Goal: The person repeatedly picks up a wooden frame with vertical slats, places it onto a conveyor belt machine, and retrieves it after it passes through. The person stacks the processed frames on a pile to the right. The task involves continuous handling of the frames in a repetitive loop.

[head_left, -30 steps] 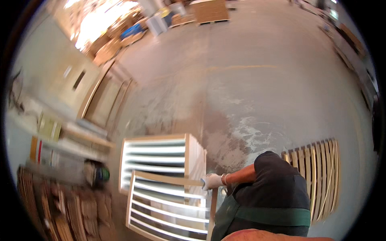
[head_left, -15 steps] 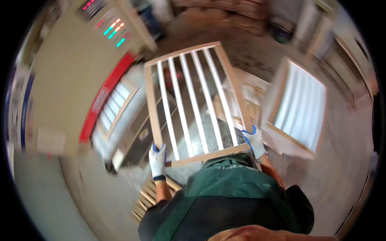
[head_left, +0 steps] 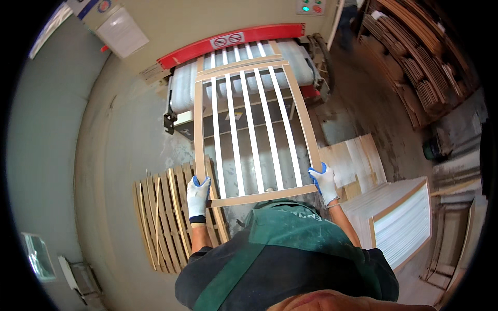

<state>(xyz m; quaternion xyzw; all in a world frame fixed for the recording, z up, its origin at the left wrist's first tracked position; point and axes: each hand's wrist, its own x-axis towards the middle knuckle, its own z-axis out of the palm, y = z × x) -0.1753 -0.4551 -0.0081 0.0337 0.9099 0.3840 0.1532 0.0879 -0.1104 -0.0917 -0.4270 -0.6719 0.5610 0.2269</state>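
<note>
A rectangular slatted frame with brown edges and several white slats is held out in front of me. My left hand, in a white glove with blue palm and fingers, grips its near left corner. At the near right corner my right hand, gloved alike, is closed on the side rail. The frame's far end meets or overlaps the near end of a second slatted frame, which lies on the conveyor rollers of a large machine. Whether the two frames touch, I cannot tell.
A red bar crosses the beige machine above its infeed. On the floor at left lies a wooden pallet. A stack of slatted frames stands at right, near wooden boards. Brown stacks fill the far right.
I have turned left with the frame still in both hands. The machine now lies straight ahead, and the frame's far end has come up to the rollers.
</note>
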